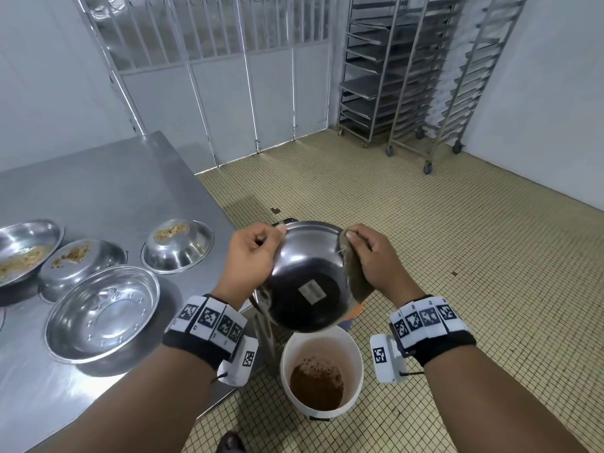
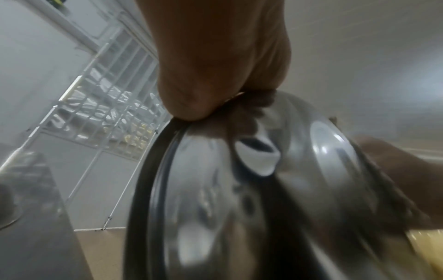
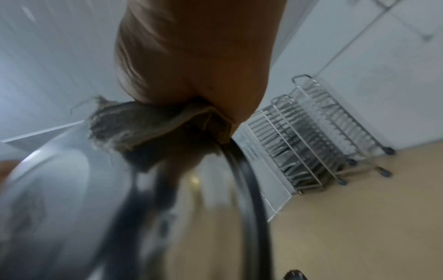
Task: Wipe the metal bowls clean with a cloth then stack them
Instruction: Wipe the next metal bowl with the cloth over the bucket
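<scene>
**Wiping a tilted bowl over the waste bucket**

Holding the metal bowl (image 1: 307,279) tipped on edge above the white bucket (image 1: 322,371), the left hand (image 1: 250,256) pinches the rim, fingers curled round it. The right hand (image 1: 376,256) presses a frayed brown cloth (image 1: 354,276) against the opposite rim, thumb on the outside; its fingers, clamped on the cloth, go behind the bowl and are hidden. The bowl hangs off the tabletop (image 1: 114,184) entirely, over the tiled floor (image 1: 425,240).

Four more bowls wait on the tabletop: three soiled with crumbs (image 1: 178,246) (image 1: 80,266) (image 1: 24,250), one that looks clean (image 1: 103,313).

The risk, as I judge it, is the grip: smooth steel held by a rim pinch could twist or slip free under a hard wiping stroke, dropping into the bucket's brown waste or onto the floor. Loose residue may also miss the bucket.
</scene>
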Available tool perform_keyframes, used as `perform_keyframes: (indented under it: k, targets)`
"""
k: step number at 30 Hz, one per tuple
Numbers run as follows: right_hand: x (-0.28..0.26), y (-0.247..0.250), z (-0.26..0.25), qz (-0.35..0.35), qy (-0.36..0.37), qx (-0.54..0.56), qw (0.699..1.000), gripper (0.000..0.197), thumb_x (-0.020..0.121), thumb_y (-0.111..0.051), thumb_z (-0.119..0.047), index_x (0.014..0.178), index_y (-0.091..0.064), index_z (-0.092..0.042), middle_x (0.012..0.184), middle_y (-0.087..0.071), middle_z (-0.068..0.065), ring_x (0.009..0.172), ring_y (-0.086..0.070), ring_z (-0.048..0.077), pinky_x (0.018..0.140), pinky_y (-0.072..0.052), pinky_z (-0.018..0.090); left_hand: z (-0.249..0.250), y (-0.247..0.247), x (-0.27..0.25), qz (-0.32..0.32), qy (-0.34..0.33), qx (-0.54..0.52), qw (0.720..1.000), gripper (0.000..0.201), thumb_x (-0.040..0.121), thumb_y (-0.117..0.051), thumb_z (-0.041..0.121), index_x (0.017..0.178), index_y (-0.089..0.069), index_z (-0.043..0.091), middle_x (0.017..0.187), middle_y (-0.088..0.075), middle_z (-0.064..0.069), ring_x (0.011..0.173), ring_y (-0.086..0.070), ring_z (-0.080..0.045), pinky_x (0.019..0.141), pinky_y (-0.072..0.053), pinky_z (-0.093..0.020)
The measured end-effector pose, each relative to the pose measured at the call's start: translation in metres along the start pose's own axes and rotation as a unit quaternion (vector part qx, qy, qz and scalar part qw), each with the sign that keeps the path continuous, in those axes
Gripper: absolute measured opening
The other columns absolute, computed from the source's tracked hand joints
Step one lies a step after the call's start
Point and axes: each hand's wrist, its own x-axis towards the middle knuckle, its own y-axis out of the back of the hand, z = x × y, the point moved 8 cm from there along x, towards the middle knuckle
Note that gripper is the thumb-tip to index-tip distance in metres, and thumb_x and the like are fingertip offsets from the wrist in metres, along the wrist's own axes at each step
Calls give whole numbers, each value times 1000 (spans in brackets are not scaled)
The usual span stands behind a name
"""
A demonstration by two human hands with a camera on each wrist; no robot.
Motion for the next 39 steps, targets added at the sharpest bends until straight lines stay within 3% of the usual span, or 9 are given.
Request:
perform_keyframes:
  k: [4, 9, 12, 16, 20, 25, 33, 36, 39]
  targets:
    - [-5, 3, 13, 11, -24, 18, 999, 24, 107, -46, -23, 95, -67, -24, 92, -67, 0, 89, -61, 20, 84, -50, 40, -4, 11, 0, 34, 0, -2, 999, 44, 104, -63, 22, 62, -55, 15, 46, -44, 7, 42, -35, -9, 45, -34, -22]
    - [4, 0, -28, -8, 58, -73, 996, 20, 106, -47, -27, 96, -63, -34, 89, -66, -16, 82, -60, -1, 72, -43, 16, 9, -13, -1, -23, -37, 37, 998, 38, 103, -65, 24, 65, -61, 23, 49, -51, 9, 46, -43, -9, 49, -37, -26]
    - [3, 11, -16, 39, 39, -11, 998, 22, 106, -48, -25, 96, -67, -27, 89, -69, -9, 83, -62, 5, 77, -47, 18, 10, -6, 1, 16, -13, -7, 1000, 39, 103, -65, 20, 65, -60, 10, 47, -49, 7, 43, -40, -12, 48, -39, -24]
    - [-7, 14, 13, 63, -20, 63, 996, 26, 107, -46, -25, 96, -68, -19, 90, -68, 1, 86, -63, 18, 82, -51, 34, -1, 7, -3, 61, 15, -44, 997, 45, 104, -62, 22, 76, -56, -13, 62, -52, -16, 55, -43, -22, 52, -45, -25]
    - [-7, 15, 1, 60, 18, 14, 998, 23, 106, -48, -25, 94, -68, -21, 84, -67, -7, 81, -63, 12, 79, -52, 33, 2, -1, -4, -29, -29, 86, 995, 38, 103, -63, 27, 70, -61, 9, 59, -54, 3, 53, -49, -13, 56, -43, -29]
    - [-7, -3, -33, 5, 104, -86, 991, 17, 102, -49, -36, 97, -65, -32, 82, -67, -13, 76, -63, 5, 71, -53, 28, 30, -26, -1, -117, -82, 153, 978, 30, 101, -67, 25, 71, -65, 27, 59, -64, 19, 54, -57, 1, 55, -42, -12]
    - [-12, 0, -13, 14, 38, 25, 999, 27, 96, -47, -39, 90, -69, -25, 81, -68, -6, 79, -63, 19, 78, -54, 49, 19, -11, 1, -40, -43, 67, 996, 37, 99, -70, 23, 69, -67, 2, 54, -55, -2, 45, -43, -9, 48, -37, -18]
    - [-7, 2, -18, 0, 31, 8, 999, 24, 99, -50, -35, 89, -71, -26, 81, -69, -7, 80, -65, 18, 79, -56, 48, 16, -17, -3, -44, -50, 95, 993, 39, 100, -68, 24, 63, -62, 14, 55, -54, 10, 49, -44, -4, 52, -37, -15]
    - [-6, 5, -26, -8, 41, -3, 999, 21, 102, -53, -29, 92, -71, -32, 86, -70, -10, 85, -66, 16, 80, -57, 41, 18, -19, -3, -49, -47, 77, 995, 38, 100, -68, 24, 64, -64, 16, 52, -56, 8, 47, -45, -8, 49, -36, -17]
